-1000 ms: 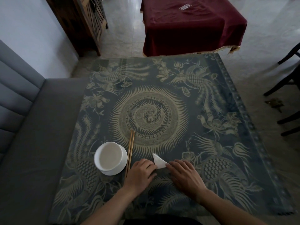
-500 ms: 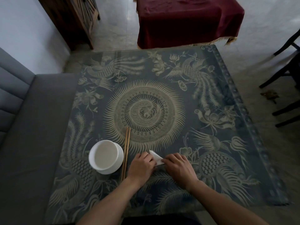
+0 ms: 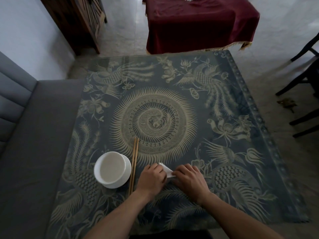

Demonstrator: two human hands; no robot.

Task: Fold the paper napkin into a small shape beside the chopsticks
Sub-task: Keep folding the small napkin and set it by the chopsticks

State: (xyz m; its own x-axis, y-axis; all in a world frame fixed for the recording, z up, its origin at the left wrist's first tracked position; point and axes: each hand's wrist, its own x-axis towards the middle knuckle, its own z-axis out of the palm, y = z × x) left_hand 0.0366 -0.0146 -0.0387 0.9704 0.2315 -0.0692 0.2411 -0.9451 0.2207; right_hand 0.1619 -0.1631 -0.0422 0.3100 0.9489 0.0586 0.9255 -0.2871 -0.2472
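Note:
A white paper napkin (image 3: 166,170), folded small with a pointed corner up, lies on the patterned table (image 3: 224,100) just right of the wooden chopsticks (image 3: 134,163). My left hand (image 3: 151,180) covers its left part, fingers curled onto it. My right hand (image 3: 189,180) presses its right edge with the fingertips. Most of the napkin is hidden under both hands.
A white bowl on a white saucer (image 3: 111,169) stands left of the chopsticks. A grey sofa (image 3: 25,135) runs along the table's left side. A dark red cloth-covered table (image 3: 198,23) stands beyond, black chair legs (image 3: 303,80) at the right.
Both hands have closed in over the napkin, so less of its white shows than before. The camera view has shifted slightly.

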